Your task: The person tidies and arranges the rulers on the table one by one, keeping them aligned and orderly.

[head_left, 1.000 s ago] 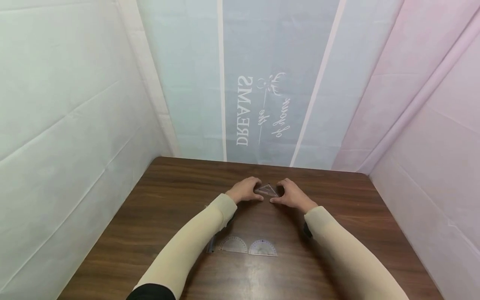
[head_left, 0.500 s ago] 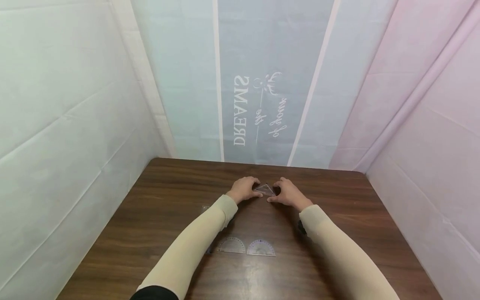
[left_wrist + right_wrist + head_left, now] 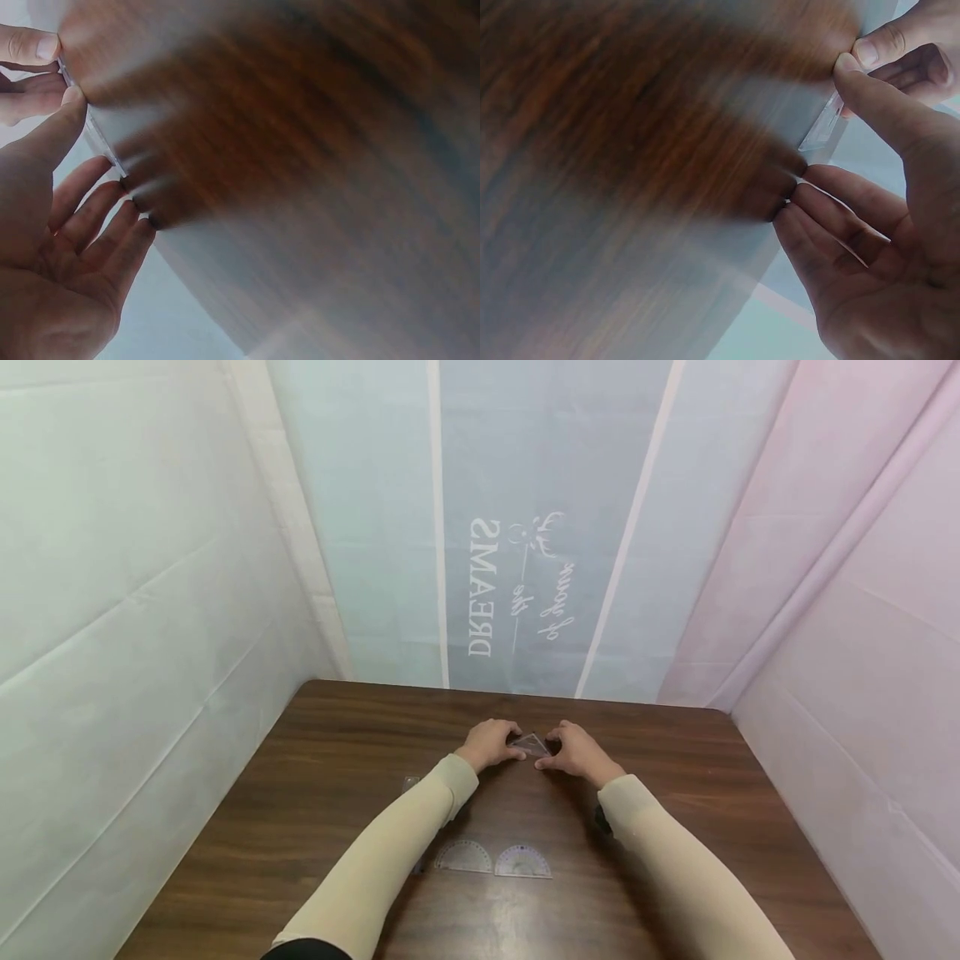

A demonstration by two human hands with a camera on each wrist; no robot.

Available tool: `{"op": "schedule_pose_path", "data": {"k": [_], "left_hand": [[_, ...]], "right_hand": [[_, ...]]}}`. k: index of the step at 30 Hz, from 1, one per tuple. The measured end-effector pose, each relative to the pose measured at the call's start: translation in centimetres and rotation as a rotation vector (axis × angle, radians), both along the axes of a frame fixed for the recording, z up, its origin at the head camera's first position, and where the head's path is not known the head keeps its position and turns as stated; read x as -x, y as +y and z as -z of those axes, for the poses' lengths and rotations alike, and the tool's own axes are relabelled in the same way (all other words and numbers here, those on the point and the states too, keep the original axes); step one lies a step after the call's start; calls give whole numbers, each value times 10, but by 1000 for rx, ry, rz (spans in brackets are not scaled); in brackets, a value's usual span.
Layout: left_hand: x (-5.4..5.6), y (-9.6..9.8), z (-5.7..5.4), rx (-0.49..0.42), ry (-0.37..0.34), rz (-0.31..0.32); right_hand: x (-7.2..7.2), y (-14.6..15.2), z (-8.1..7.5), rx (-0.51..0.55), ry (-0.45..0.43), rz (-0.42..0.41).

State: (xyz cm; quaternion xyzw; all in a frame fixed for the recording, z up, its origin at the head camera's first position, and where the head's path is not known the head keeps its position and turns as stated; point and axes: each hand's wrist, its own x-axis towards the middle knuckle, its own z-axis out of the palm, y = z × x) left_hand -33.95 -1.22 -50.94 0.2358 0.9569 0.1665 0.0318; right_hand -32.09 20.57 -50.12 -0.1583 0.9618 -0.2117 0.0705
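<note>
A clear triangular set square [image 3: 532, 746] lies flat at the far middle of the table in the head view, one corner pointing away. My left hand [image 3: 489, 743] holds its left end, with the thumb at the near edge and the fingertips farther back. At the opposite end my right hand [image 3: 576, 750] grips it in the same way. Its thin edge shows as a pale strip in the left wrist view, beside the left thumb [image 3: 73, 97]. The two thumbs come close together there. In the right wrist view, fingertips of the right hand [image 3: 885, 247] rest on the wood.
Two clear protractors [image 3: 464, 857] lie side by side on the brown table [image 3: 300, 793], nearer to me. A clear ruler-like strip [image 3: 410, 783] is mostly hidden under my left forearm. A printed curtain [image 3: 517, 610] hangs behind the table's far edge, with pale cloth walls at both sides.
My right hand has shifted slightly left, so the hands are a little closer together around the set square. The head view has also shifted a little.
</note>
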Motion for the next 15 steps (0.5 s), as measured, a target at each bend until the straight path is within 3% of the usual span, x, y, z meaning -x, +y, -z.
{"op": "schedule_pose_path", "data": {"k": [15], "left_hand": [[0,3,1,10,15,-33]], "right_hand": [[-7,-7,-3,-22,36,2]]}}
